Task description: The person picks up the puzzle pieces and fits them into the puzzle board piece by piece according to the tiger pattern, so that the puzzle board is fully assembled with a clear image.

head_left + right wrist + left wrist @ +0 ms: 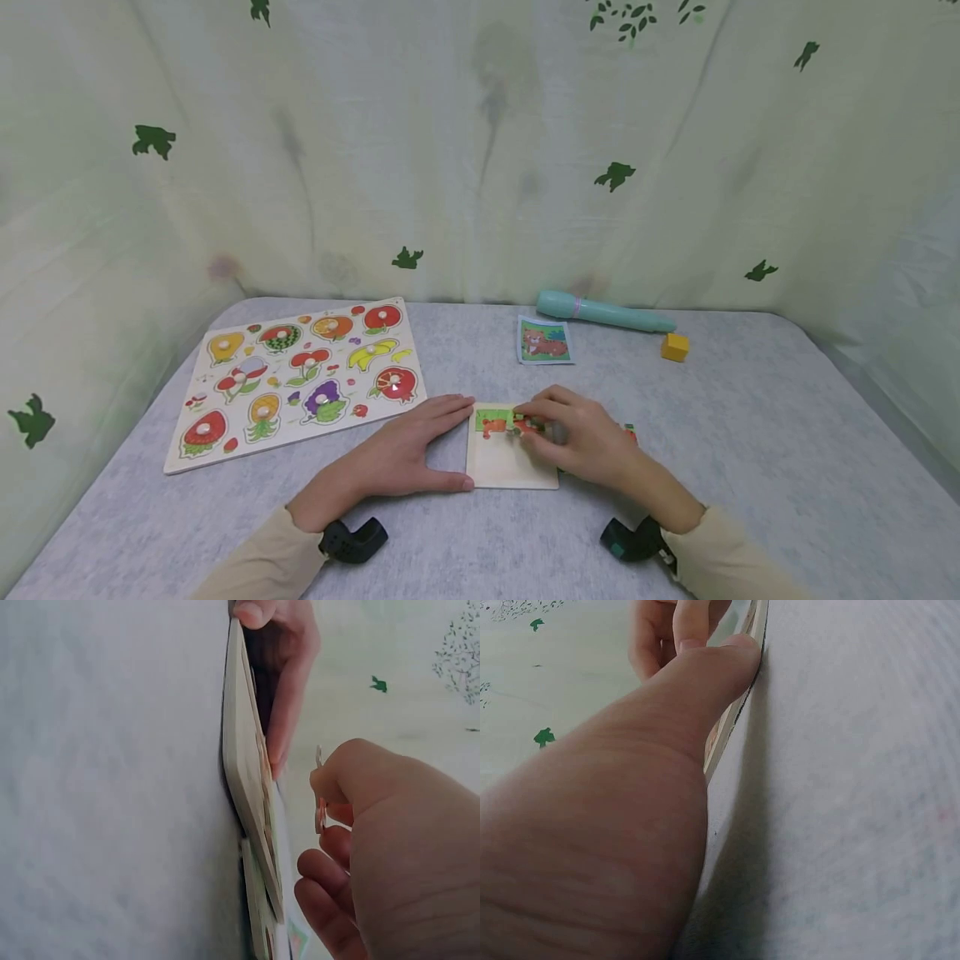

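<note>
A small square wooden puzzle board (506, 467) lies flat on the table, with a green and orange picture piece (491, 423) in its upper left. My left hand (401, 450) rests along the board's left side, fingers stretched to the top corner and thumb at the bottom corner. Over the upper right of the board, my right hand (588, 433) pinches a small puzzle piece (321, 816) between thumb and fingers. The right wrist view shows this piece held apart from the board's surface. Partly hidden behind my right hand, another colourful piece (630, 431) lies on the table.
A large fruit puzzle board (411, 342) lies at an angle on the left. Beyond the small board sits a bear picture card (545, 342). Farther back are a teal pen-shaped object (611, 313) and a yellow cube (675, 347). A patterned curtain (450, 167) closes off the back.
</note>
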`<state>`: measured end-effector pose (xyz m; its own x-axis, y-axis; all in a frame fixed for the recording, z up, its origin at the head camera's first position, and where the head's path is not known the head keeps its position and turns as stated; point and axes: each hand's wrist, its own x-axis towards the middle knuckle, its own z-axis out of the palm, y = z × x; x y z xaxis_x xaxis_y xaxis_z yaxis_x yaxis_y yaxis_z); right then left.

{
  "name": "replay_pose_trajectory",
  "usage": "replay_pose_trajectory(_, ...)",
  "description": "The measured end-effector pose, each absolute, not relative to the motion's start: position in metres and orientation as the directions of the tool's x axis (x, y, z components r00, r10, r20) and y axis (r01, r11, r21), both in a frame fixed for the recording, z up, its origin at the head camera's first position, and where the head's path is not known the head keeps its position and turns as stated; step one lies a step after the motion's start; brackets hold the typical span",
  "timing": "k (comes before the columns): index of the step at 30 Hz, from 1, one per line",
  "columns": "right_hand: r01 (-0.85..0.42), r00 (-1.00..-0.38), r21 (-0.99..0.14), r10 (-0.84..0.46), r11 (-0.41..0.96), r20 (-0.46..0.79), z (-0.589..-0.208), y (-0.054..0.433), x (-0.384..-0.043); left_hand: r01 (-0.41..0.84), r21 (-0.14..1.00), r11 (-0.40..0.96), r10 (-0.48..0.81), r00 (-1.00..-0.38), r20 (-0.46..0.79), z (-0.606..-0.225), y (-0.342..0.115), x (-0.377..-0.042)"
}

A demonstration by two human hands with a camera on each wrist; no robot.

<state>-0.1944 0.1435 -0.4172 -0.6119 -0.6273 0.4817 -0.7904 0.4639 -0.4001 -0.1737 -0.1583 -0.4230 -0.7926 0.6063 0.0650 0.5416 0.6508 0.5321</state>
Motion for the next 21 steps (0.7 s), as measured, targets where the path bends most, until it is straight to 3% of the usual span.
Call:
replay_pose_trajectory(5, -0.804, -0.595, -0.399, -0.615, 0.441, 0.518, -0.422, 0.139, -0.194, 0.542, 0.53, 0.652, 0.607, -0.792, 0.064, -0.424, -0.159, -0.174)
replay_pose_trajectory(14, -0.782, -0.623, -0.404, -0.618, 0.475, 0.479, -0.428, 0.131, -0.189, 0.546, 0.531, 0.648, 0.608, -0.791, 0.072, -0.424, -0.159, -0.174)
replay_pose_trajectory(21, -0.816, -0.577, -0.375, -0.615, 0.439, 0.537, -0.434, 0.125, -0.189, 0.552, 0.535, 0.64, 0.611, -0.788, 0.082, -0.424, -0.159, -0.174)
